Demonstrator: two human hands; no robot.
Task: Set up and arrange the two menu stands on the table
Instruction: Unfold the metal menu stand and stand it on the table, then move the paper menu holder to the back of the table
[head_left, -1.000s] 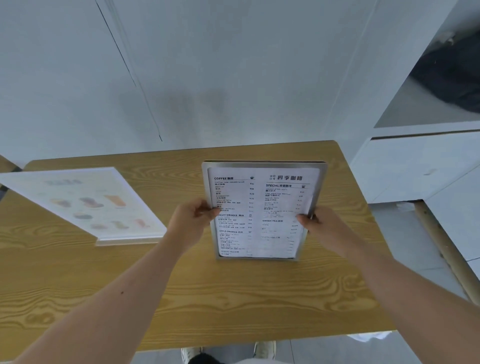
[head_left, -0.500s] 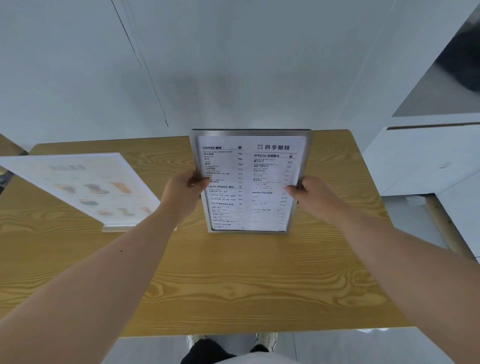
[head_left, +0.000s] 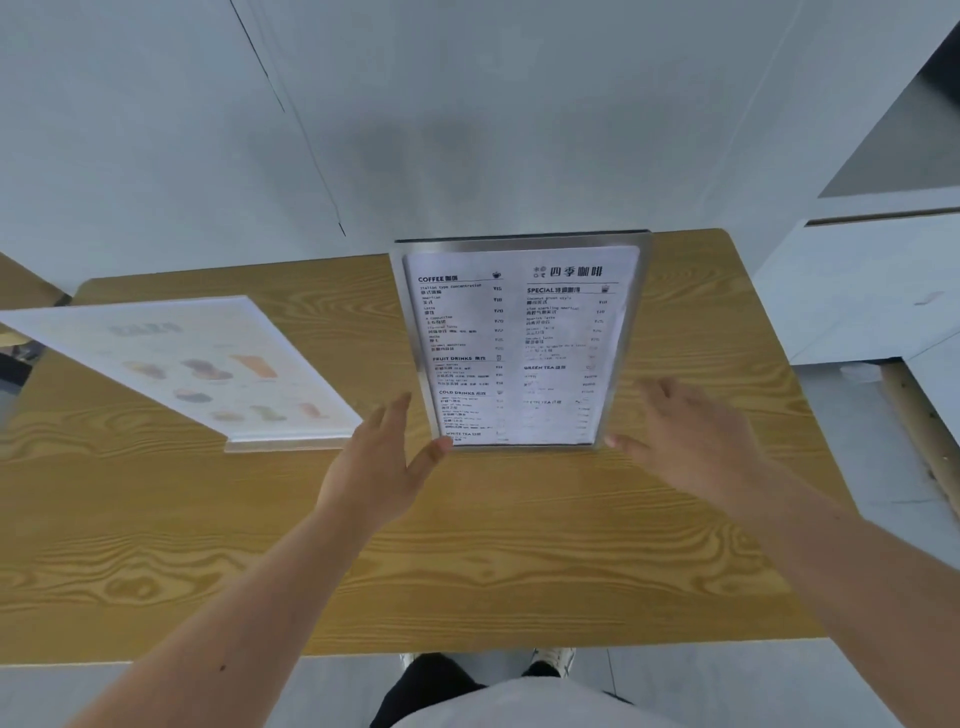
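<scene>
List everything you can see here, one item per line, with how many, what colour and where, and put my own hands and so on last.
table: one, light wood grain, fills the middle of the view, against the wall.
framed menu: one, silver frame round a white text sheet, standing upright at table centre.
picture menu: one, clear stand with a pale sheet of drink pictures, on the table's left part, leaning back.
wall: one, white, behind the table.
white panels: several, right of the table.
shoes: two, pale, on the floor below the table's near edge.
left hand: one, open, at the framed menu's lower left corner.
right hand: one, open, at its lower right corner.
</scene>
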